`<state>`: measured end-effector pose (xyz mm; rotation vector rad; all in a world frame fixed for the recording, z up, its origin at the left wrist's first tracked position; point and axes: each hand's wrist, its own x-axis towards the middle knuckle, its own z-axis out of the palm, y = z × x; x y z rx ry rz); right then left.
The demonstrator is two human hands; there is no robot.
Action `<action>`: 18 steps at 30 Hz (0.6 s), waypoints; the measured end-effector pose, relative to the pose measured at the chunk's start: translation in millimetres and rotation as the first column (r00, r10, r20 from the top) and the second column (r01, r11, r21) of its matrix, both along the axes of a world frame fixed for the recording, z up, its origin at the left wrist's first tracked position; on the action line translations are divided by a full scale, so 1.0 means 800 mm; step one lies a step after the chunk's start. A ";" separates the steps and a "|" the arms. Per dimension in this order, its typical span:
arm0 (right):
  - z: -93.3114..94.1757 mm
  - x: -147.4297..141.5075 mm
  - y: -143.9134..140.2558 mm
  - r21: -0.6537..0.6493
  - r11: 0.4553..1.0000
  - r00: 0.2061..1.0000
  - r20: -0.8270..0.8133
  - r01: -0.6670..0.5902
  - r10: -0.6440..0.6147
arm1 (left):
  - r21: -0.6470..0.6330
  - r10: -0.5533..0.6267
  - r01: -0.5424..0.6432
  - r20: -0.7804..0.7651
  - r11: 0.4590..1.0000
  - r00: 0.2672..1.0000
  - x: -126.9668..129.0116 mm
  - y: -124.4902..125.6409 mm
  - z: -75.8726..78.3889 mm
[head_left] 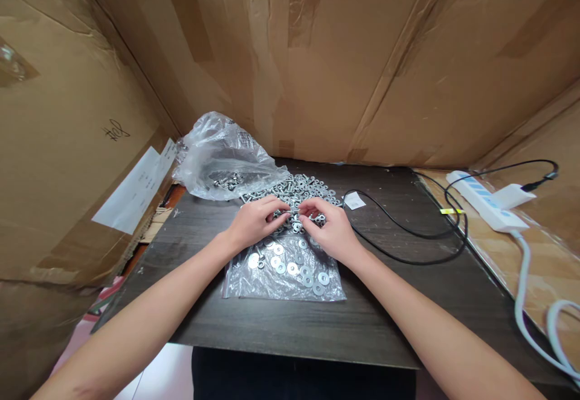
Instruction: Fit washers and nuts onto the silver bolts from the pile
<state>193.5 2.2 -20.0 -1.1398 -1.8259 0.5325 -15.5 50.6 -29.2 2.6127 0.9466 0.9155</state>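
My left hand [261,219] and my right hand [330,226] meet over a pile of metal hardware, fingertips pinched at both ends of a small bolt [294,211]. Whether a nut or washer sits on that bolt is too small to tell. Behind and under the fingers spreads the heap of loose bolts, nuts and washers [294,187]. Closer to me lies a flat clear plastic bag [281,289] with several large washers [292,268] on or in it; I cannot tell which. A bolt with a nut [260,261] rests there as well.
A larger clear plastic bag [212,140] with bolts inside stands at the back left. A black cable [408,231] loops across the dark table [362,321] towards a white power strip [487,200]. A small white paper [354,200] lies beside the pile. Cardboard walls [272,67] surround the table.
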 end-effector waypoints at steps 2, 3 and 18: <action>0.003 -0.001 -0.001 -0.049 0.999 0.995 -0.103 -0.016 0.011 | 0.021 -0.020 0.020 -0.008 1.000 1.000 0.001 -0.001 0.001; 0.003 -0.001 -0.001 -0.061 0.998 0.992 -0.121 -0.022 0.014 | 0.035 -0.032 0.032 -0.011 0.999 0.999 0.001 -0.002 0.002; -0.005 -0.005 -0.001 -0.069 0.992 0.968 -0.235 -0.110 0.091 | 0.093 -0.070 0.071 -0.015 0.993 0.997 0.002 -0.003 0.003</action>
